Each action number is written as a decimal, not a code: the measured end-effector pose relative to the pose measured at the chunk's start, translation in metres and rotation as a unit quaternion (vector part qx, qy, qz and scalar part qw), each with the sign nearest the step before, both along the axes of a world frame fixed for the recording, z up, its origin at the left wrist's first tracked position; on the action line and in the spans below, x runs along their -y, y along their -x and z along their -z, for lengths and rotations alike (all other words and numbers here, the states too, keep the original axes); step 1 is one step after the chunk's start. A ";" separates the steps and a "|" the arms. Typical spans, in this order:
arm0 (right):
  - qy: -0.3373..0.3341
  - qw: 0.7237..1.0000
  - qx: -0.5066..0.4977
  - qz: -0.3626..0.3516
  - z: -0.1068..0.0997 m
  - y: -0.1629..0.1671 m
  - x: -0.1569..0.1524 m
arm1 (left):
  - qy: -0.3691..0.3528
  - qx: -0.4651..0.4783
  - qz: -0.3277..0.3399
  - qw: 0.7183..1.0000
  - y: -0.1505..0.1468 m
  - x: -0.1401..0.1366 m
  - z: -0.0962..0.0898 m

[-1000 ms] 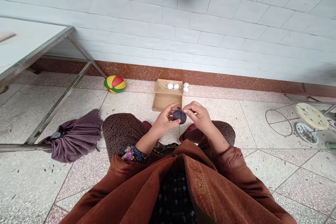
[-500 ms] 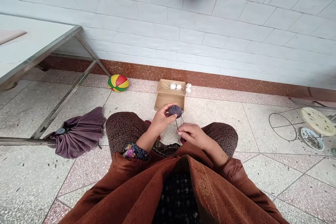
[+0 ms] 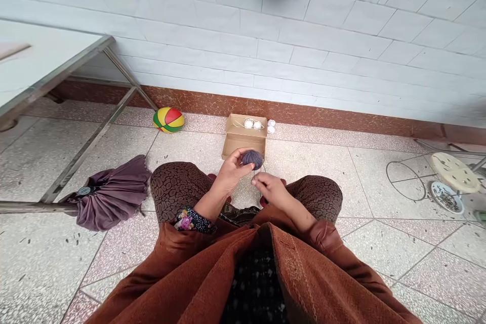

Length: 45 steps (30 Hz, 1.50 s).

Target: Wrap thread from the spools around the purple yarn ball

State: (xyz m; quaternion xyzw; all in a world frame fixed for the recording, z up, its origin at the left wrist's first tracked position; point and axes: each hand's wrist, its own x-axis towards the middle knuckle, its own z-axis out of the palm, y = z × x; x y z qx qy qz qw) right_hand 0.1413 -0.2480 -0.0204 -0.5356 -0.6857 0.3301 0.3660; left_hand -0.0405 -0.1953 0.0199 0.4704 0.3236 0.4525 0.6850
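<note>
Between the thumb and fingers of my left hand [image 3: 230, 174] is a dark grey-purple ball of yarn [image 3: 252, 159], held above the floor between my knees. Just below and to its right, my right hand [image 3: 270, 186] is closed in a pinch on the strand of yarn running down from the ball. Beyond the ball stands an open cardboard box [image 3: 243, 144] with its lid side toward the wall. White balls of yarn [image 3: 253, 124] with a loose thread lie at its far part, and more white balls [image 3: 271, 126] sit beside it on the right.
A multicoloured ball [image 3: 168, 120] rests near the wall, left of the box. A folded purple umbrella [image 3: 114, 192] lies under the metal-framed table [image 3: 53, 53]. To the right are a round stool [image 3: 454, 172] and a bowl [image 3: 447, 197] of small dark bits. Scraps dot the floor.
My right hand has moved slightly up and left, closer to the ball of yarn, its fingers drawn in more tightly. The left hand still holds the ball, and the view has shifted slightly.
</note>
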 end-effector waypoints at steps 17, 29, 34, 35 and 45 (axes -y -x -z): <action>-0.121 0.990 0.014 0.072 -0.040 -0.020 -0.036 | 0.016 0.062 0.111 0.992 0.001 0.007 -0.015; -0.148 0.981 0.090 -0.091 -0.055 -0.016 0.030 | 0.037 0.015 -0.024 0.999 -0.006 0.002 -0.003; -0.182 0.982 0.038 0.032 -0.087 -0.037 -0.017 | 0.013 0.019 0.078 0.997 -0.005 0.011 -0.009; -0.173 0.984 0.022 0.046 -0.081 -0.037 -0.025 | 0.015 0.030 0.100 0.994 -0.005 0.012 -0.011; -0.030 0.999 -0.017 0.036 0.011 -0.003 0.024 | 0.109 0.098 0.063 0.987 -0.002 0.003 -0.009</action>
